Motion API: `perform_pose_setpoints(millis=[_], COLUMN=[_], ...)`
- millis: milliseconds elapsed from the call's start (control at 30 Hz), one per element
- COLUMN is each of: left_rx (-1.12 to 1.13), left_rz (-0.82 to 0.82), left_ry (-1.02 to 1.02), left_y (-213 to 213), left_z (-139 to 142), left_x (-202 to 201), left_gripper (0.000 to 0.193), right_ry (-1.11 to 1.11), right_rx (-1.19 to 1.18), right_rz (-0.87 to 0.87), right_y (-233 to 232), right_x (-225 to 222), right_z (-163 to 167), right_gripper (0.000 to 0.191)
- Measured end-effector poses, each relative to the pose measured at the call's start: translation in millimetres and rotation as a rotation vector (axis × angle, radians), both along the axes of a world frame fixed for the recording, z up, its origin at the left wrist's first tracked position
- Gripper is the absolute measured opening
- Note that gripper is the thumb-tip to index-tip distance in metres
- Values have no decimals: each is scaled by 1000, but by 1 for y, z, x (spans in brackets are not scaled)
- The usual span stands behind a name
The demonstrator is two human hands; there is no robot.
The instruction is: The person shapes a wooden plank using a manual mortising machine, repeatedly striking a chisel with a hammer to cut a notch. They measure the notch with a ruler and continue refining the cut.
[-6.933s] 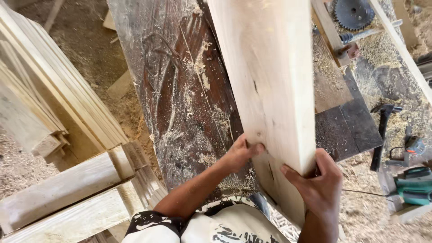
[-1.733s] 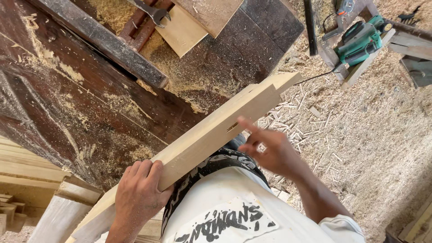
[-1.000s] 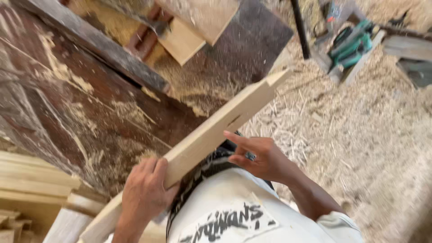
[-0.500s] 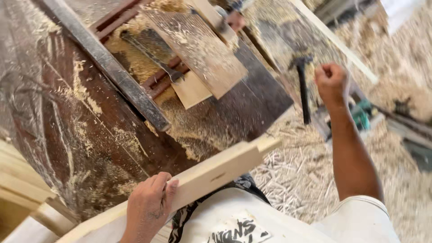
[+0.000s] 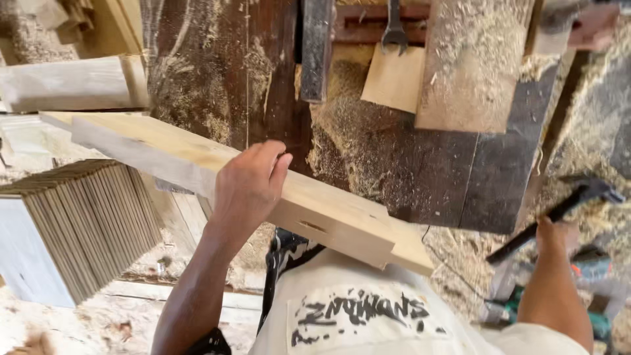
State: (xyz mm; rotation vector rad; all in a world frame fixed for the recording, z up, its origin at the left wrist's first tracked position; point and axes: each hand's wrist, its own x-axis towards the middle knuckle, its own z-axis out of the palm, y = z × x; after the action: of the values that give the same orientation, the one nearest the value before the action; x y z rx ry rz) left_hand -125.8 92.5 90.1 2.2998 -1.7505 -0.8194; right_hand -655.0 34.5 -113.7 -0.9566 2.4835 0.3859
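My left hand [image 5: 246, 187] lies over the top edge of a long pale wooden plank [image 5: 164, 154], holding it across my body. The plank has a small slot [image 5: 314, 225] cut in its face and a stepped end [image 5: 407, 253] near my shirt. It rests against the front of a dark workbench [image 5: 420, 177] strewn with sawdust. At the right, my right hand [image 5: 555, 236] is closed around the dark handle of a hammer [image 5: 585, 192], whose head points up and to the right, beside the bench's edge.
A wrench [image 5: 393, 26] and short wood offcuts [image 5: 394, 79] lie on the bench among sawdust. A stack of thin boards [image 5: 85, 223] stands on edge at the left. A green power tool [image 5: 591, 289] sits on the shaving-covered floor at the lower right.
My right hand let go of the plank, reached out to the right and closed on the hammer. My left hand stayed on the plank, which now lies flatter across my body.
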Motion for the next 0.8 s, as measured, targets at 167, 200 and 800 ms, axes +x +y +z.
perform_pose_setpoints(millis=[167,200,800], left_rx=[-340,-332,-260], left_rz=[-38,-44,-332], left_ry=[53,58,-305], left_y=[28,32,-30], left_z=[20,21,-21], left_x=[-8,-10,-26], left_gripper=[14,13,57], right_ry=[-87,-94,-1382], right_rx=[-178,-235,-914], right_rz=[-56,-89,-622], right_y=[-5,-6,-39], right_x=[10,9,-59], right_z=[3,1,49], right_gripper=[56,56,24])
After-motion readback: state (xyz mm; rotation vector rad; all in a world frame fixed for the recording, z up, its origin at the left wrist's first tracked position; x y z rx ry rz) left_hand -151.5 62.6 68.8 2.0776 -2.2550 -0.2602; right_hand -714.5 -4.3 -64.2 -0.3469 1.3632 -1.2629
